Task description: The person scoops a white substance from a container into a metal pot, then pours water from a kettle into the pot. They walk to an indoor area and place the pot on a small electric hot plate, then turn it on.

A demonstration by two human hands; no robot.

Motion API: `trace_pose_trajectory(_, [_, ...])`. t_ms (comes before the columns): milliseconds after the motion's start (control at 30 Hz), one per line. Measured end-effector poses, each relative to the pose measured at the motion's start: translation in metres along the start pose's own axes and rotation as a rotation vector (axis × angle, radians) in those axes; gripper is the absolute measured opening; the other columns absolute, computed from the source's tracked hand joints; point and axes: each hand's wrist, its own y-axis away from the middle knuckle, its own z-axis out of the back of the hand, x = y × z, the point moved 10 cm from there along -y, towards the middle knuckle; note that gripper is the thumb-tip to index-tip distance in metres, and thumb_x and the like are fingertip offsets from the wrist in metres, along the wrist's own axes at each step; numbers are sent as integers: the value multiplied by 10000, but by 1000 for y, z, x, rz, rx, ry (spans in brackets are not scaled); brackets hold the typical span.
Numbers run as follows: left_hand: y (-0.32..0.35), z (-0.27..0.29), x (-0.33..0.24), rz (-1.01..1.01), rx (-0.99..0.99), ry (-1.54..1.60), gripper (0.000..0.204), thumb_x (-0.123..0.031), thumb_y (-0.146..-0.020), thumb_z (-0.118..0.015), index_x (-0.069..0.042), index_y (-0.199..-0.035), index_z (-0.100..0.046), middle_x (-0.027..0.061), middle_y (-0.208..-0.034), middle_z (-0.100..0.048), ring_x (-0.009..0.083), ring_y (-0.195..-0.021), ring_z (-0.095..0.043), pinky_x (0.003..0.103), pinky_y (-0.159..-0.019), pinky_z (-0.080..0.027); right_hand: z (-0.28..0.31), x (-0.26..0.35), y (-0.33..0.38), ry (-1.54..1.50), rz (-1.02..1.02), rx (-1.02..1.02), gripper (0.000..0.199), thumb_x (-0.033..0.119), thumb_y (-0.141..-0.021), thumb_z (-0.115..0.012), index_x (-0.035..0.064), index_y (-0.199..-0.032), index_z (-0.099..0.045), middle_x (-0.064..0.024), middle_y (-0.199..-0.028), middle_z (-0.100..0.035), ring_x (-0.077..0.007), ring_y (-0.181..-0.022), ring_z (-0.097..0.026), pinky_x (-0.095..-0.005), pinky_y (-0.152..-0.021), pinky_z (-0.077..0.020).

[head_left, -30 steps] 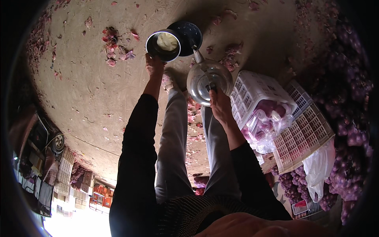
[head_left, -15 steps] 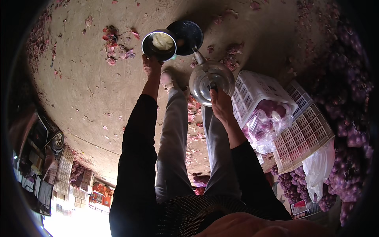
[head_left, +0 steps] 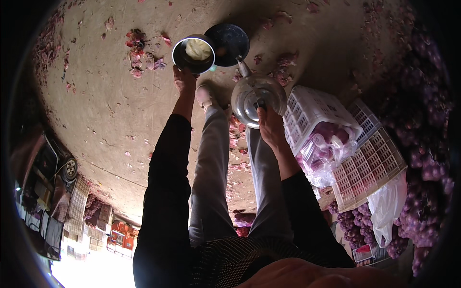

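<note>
My left hand [head_left: 184,79] is closed on the near rim of a deep dark bowl [head_left: 178,56] with a pale rim. A lump of pale dough [head_left: 198,49] lies in that bowl. My right hand [head_left: 272,126] grips the dark handle of a metal kettle [head_left: 244,102], whose spout points away from me. Just beyond the spout tip is a wide black basin [head_left: 235,36], partly covered by the bowl in this view. Whether any water leaves the spout cannot be made out.
Beside my right arm stand a white plastic crate [head_left: 307,103] holding a clear bag and a beige crate [head_left: 372,165] with a white plastic bag [head_left: 386,211]. Netted purple onions [head_left: 427,192] are piled at the right. Reddish onion skins [head_left: 136,48] litter the ground. A vehicle wheel [head_left: 70,169] shows far left.
</note>
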Motion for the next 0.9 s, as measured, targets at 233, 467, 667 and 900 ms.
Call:
trace_pose_trajectory(233, [-1,3,3,8,-20,-18,342,-186,-903,-471,-28,-1201,-418,211,-893,-655,292,-588,-681,374,-505,-560,1,1,-4,6,8,-16,322,324,-975,-484,6,-1006,-521,-277,-759,-616,-474,-779,-607,-535,-645,-453])
trace_pose_trajectory(467, [5,0,2,58,-9,-29,317,-162,-919,-461,-28,-1203,-416,208,-922,-657,287,-603,-685,364,-493,-552,0,-6,-6,45,-10,-15,368,347,-976,-458,0,-1047,-558,-224,-759,-625,-407,-746,-637,-467,-642,-461])
trace_pose_trajectory(667, [4,-1,4,64,9,-28,333,-145,-916,-457,-26,-1224,-410,203,-954,-642,285,-652,-684,363,-504,-567,4,-9,-6,-30,3,3,306,300,-959,-489,1,-1012,-524,-305,-785,-613,-501,-826,-592,-558,-700,-455])
trace_pose_trajectory(900, [2,-9,6,29,24,-2,333,-156,-909,-467,-21,-1209,-417,217,-1011,-629,313,-754,-688,384,-534,-590,11,-3,-8,33,26,-25,306,296,-953,-497,4,-1029,-546,-283,-801,-628,-483,-816,-606,-543,-712,-467])
